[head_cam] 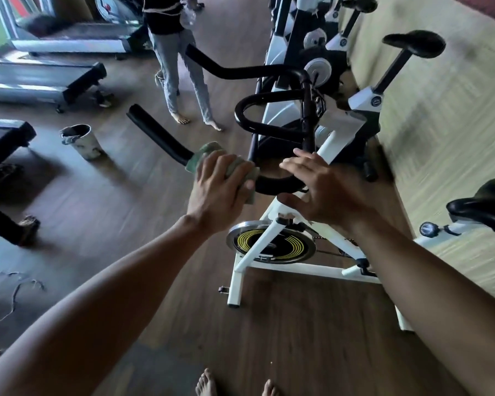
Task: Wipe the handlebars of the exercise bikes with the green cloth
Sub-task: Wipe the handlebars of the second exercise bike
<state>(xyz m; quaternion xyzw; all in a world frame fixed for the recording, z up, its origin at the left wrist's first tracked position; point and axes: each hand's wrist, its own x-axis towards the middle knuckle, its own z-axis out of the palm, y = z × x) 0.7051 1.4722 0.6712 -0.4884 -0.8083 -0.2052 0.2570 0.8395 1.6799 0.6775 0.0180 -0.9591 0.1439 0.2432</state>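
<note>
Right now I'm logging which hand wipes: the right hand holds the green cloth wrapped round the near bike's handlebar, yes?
Not quite: the left hand grips the green cloth around the handlebar. The right hand is open beside it, fingers spread. The head view shows this.

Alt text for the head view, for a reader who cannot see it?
The left hand grips a green cloth around a white exercise bike's black handlebar; the right hand hovers open beside it. More bikes line the wall.
</note>
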